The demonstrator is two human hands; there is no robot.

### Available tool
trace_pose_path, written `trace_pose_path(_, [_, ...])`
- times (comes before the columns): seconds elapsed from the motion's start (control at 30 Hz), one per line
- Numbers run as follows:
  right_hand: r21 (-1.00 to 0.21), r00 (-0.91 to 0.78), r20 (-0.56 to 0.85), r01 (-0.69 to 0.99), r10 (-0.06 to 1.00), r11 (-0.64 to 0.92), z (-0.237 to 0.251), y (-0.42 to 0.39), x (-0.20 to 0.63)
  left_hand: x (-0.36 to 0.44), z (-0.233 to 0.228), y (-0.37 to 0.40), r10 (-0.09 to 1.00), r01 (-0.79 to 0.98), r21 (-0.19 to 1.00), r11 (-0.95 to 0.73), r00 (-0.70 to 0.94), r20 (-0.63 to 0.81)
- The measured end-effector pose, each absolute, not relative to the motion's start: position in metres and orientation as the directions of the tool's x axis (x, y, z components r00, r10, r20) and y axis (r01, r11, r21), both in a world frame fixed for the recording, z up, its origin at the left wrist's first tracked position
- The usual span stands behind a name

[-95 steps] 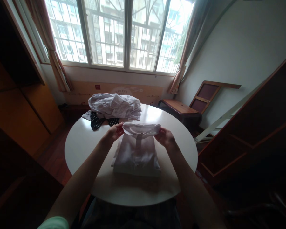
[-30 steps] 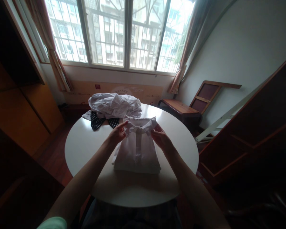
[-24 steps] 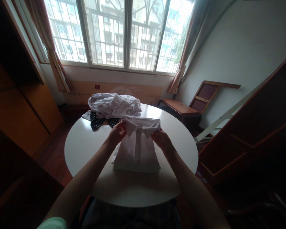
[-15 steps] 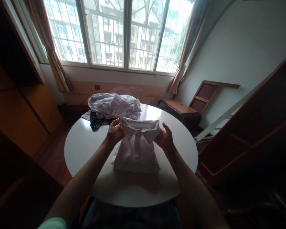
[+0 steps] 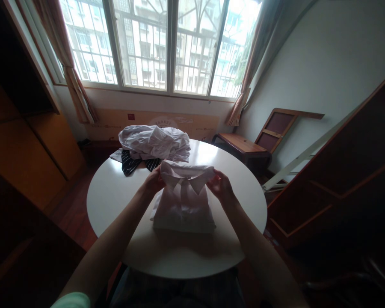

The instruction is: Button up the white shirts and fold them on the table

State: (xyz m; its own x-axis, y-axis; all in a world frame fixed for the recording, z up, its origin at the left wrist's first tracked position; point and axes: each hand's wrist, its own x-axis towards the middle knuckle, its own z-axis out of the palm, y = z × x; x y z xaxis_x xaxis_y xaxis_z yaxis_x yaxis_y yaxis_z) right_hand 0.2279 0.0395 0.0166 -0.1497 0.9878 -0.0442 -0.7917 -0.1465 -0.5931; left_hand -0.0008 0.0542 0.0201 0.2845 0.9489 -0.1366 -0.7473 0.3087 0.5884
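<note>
A folded white shirt [image 5: 184,209] lies on the round white table [image 5: 115,205], its collar at the far end and its straight folded edge nearest me. My left hand [image 5: 154,179] is closed on the left side of the collar. On the opposite side, my right hand [image 5: 220,184] pinches the collar's right edge between thumb and fingers. The collar stands raised between both hands, with its two points hanging toward me. Some fingertips are hidden behind the cloth.
A heap of crumpled white clothes [image 5: 154,143] sits at the table's far left, with black striped cloth [image 5: 130,163] under it. Beyond the table stand a low wooden bench [image 5: 244,144] and a window [image 5: 170,47]. Wooden cabinets [image 5: 35,149] flank the left.
My right thumb has come down onto the collar's right edge, where it stood raised before. The collar's back edge has shifted slightly and bends more. The folded body stays in place.
</note>
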Motion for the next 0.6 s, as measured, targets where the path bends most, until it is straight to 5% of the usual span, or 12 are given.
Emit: trace_pose_path(0.6, [-0.676, -0.067, 0.066, -0.737, 0.996, -0.005, 0.006, 0.05, 0.231, 0.001, 0.021, 0.053, 0.954, -0.782, 0.548, 0.297, 0.224, -0.199])
